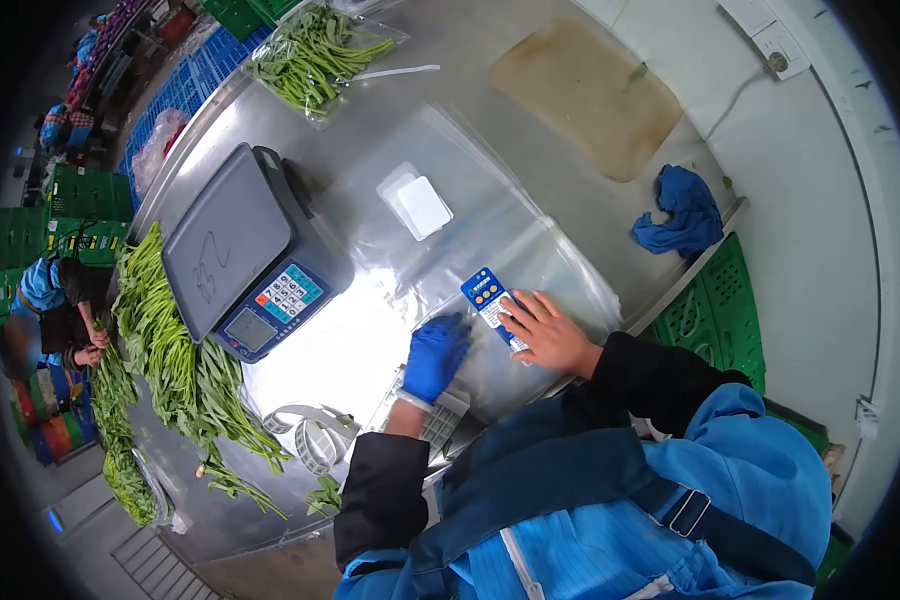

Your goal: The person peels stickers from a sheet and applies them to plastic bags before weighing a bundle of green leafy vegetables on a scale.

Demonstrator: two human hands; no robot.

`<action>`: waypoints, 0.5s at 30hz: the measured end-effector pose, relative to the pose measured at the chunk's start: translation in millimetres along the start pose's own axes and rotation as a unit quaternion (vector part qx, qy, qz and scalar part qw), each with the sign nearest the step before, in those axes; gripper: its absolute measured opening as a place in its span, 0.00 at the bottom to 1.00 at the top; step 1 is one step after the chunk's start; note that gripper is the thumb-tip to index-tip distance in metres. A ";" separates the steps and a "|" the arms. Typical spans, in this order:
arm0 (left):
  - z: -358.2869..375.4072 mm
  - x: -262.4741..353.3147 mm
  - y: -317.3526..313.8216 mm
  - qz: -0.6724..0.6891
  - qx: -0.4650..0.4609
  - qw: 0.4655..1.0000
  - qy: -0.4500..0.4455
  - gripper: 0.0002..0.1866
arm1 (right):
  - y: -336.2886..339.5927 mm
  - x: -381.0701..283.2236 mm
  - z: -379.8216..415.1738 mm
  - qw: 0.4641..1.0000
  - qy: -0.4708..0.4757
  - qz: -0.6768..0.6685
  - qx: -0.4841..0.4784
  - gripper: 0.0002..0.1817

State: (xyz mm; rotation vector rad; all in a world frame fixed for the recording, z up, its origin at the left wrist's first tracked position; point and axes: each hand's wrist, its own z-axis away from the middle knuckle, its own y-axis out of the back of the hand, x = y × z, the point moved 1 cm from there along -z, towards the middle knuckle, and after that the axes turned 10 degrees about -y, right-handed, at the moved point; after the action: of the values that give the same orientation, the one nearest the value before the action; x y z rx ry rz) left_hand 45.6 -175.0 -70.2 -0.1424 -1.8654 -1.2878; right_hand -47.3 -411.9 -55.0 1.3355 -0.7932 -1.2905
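Observation:
My left hand [437,358] wears a blue glove and rests at the near edge of a stack of clear plastic bags [530,240]. Its fingers look curled together, and whatever they may hold is hidden. My bare right hand [548,332] lies flat with fingers apart on the bags, partly covering a blue and white printed label [484,290]. Below my left wrist sits a sheet or box with a green grid pattern [438,428], beside a loose roll of label tape [316,446]. A white card or pad [424,207] lies farther up on the bags.
A digital scale [232,250] stands left, beside heaped leafy greens [175,335]. Bagged greens [315,60] lie at the back. A brown board or stain [585,100] and blue cloth [677,212] are on the right. A co-worker [55,310] handles greens at far left. Green crates [715,315] stand beside the table.

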 end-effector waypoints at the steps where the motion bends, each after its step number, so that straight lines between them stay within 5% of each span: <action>1: 1.5 -2.8 12.1 0.075 0.040 0.996 0.015 0.17 | -0.2 -0.7 2.7 1.000 -0.001 -0.002 0.000 0.41; 3: 14.3 -7.7 36.6 0.099 0.144 0.979 0.105 0.15 | 1.2 -3.1 2.7 1.000 -0.010 -0.003 0.010 0.40; 5: 26.3 -8.9 67.1 0.158 -0.027 0.969 0.188 0.18 | 1.2 -8.4 2.3 1.000 -0.019 -0.016 0.008 0.38; 6: 27.4 -14.3 73.6 0.206 -0.103 0.966 0.119 0.22 | 1.6 -9.5 0.1 0.999 -0.022 -0.023 0.004 0.38; 7: 35.2 -5.8 76.3 0.077 -0.124 0.989 0.013 0.20 | 2.1 -10.1 -2.6 0.999 -0.025 -0.030 0.000 0.37; 9: 50.3 5.5 72.8 -0.076 -0.173 0.981 -0.045 0.19 | 3.4 -14.8 -4.3 0.998 -0.011 -0.061 0.009 0.36; 12: 66.8 -10.3 67.9 -0.075 -0.245 0.967 0.011 0.16 | 10.7 -32.9 -7.4 0.987 0.020 -0.160 -0.007 0.35; 15: 63.2 -12.2 92.1 0.092 -0.165 0.972 0.137 0.14 | 26.2 -67.0 -17.2 0.943 0.046 -0.328 -0.028 0.35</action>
State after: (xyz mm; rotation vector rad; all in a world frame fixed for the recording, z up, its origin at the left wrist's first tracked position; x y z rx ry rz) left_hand 65.1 -76.4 -19.8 -0.2912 -1.3643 -1.4001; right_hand -38.5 -349.9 -15.7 1.6716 -0.2324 -1.7276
